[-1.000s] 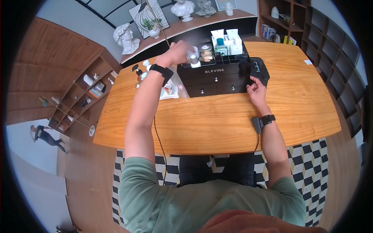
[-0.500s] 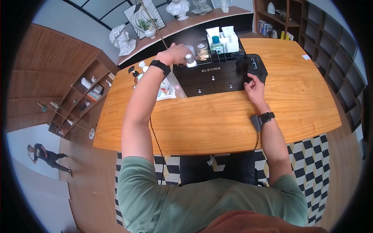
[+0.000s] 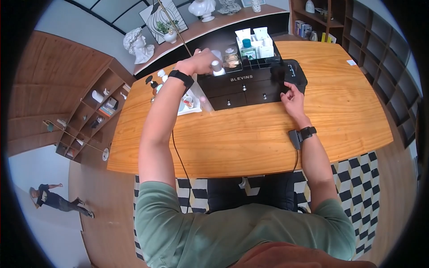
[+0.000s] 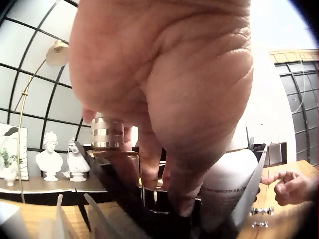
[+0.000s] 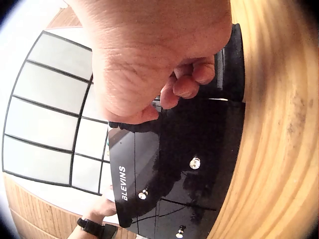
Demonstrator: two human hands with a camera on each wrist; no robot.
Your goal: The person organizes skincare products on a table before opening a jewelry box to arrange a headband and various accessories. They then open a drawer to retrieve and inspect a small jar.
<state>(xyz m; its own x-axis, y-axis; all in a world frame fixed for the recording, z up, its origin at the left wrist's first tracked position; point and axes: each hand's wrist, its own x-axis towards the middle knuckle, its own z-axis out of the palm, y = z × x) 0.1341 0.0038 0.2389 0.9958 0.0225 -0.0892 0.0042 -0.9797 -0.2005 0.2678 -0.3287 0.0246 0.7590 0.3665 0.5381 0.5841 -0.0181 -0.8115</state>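
Note:
My left hand (image 3: 201,61) reaches down into the left end of the black organizer (image 3: 230,88). In the left wrist view, the left hand (image 4: 164,84) pinches a gold-rimmed round container (image 4: 155,200) low between thumb and fingers; its lower part is hidden. Beside it are a silver-and-gold cap (image 4: 106,132) and a white bottle (image 4: 230,172). My right hand (image 3: 292,99) is at the organizer's right end. The right wrist view shows the right hand (image 5: 159,64) with loosely curled fingers beside the black front, holding nothing.
A tray (image 3: 192,108) with small items and pump bottles (image 3: 154,83) stand left of the organizer. White tubes and a green-capped bottle (image 3: 247,52) occupy its top. A cable (image 3: 181,156) runs over the table's front edge. Another person (image 3: 58,199) is at far left.
The left hand moves slightly lower at the organizer's left compartment. The right hand keeps its place at the right end. The head view shifts a little, and the person in the background changes pose.

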